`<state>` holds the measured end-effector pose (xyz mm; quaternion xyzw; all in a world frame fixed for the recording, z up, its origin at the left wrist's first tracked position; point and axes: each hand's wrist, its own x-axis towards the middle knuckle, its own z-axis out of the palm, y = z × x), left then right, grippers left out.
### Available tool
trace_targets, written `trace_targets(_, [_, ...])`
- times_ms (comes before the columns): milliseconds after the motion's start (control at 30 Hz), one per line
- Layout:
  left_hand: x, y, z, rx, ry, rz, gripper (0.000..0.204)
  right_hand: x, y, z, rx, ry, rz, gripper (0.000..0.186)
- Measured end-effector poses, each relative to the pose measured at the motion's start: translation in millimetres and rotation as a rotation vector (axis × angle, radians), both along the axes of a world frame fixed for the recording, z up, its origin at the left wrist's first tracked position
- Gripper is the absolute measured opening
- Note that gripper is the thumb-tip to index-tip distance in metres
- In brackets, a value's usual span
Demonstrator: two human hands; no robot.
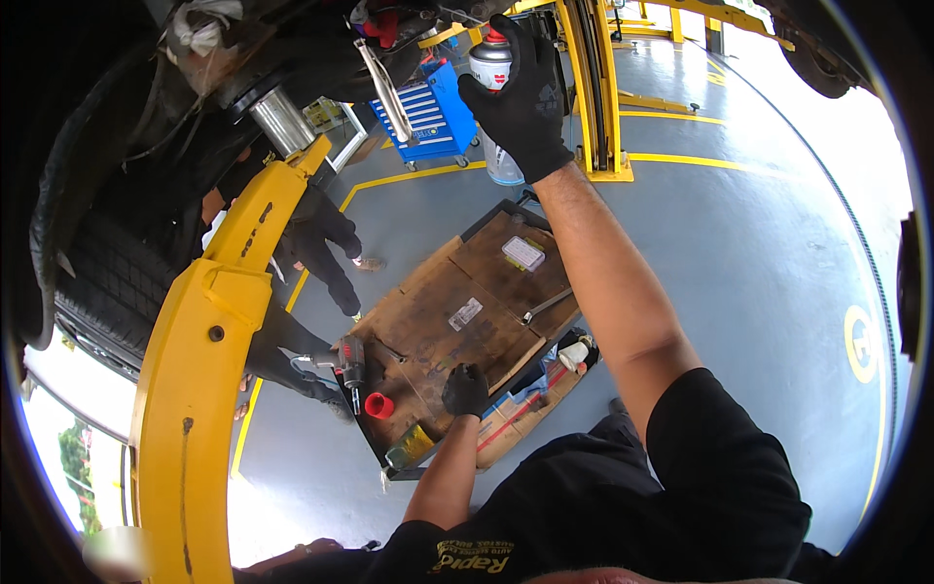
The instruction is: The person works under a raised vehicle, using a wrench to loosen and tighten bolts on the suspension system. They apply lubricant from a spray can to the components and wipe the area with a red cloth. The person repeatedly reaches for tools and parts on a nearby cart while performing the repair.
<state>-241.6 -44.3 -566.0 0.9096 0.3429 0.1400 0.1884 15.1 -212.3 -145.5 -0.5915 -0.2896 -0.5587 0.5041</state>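
Note:
My right hand (530,107), in a black glove, is raised high under the vehicle. Its fingers wrap round a white spray can (489,70) with a red top. Lower down, my gloved left hand (466,390) is closed over the near side of a cart covered with brown cardboard (413,321); whether anything is inside its fingers is hidden. To its left lie an impact wrench (351,362), a red cup-shaped piece (379,405) and a yellow-green container (410,448). Farther right on the cart are a metal wrench (547,306) and a small pale box (523,254).
A yellow lift arm (185,360) stands close on the left, and a yellow lift post (598,88) rises beyond my right hand. Behind the cart is a blue tool cabinet (423,115) on casters. Another person's legs (324,243) show left of the cart. The vehicle's underside hangs overhead.

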Motion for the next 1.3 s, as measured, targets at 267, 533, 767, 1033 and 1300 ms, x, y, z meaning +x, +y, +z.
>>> trace_targets(267, [7.1, -0.2, -5.2, 0.029, 0.028, 0.117, 0.045, 0.8, -6.6, -11.7, 0.099, -0.049, 0.21, 0.084])
trace_targets(533, [11.4, -8.5, 0.7, 0.025, 0.079, 0.115, 0.045, 31.8, -16.2, -21.3, 0.135, -0.143, 0.282, 0.081])
trace_targets(767, [10.0, -15.0, -1.8, 0.045, 0.139, 0.207, 0.04, 46.8, -33.5, -15.3, 0.072, -0.096, 0.375, 0.079])
trace_targets(1033, [-16.4, -21.6, -26.0, 0.211, -0.011, 0.203, 0.029, 55.9, -35.8, -11.8, 0.126, -0.193, 0.511, 0.081])
trace_targets(1300, [-37.0, -65.0, -13.9, 0.455, 0.012, 0.03, 0.066, 61.5, -43.5, -9.3, 0.034, -0.037, 0.6, 0.081])
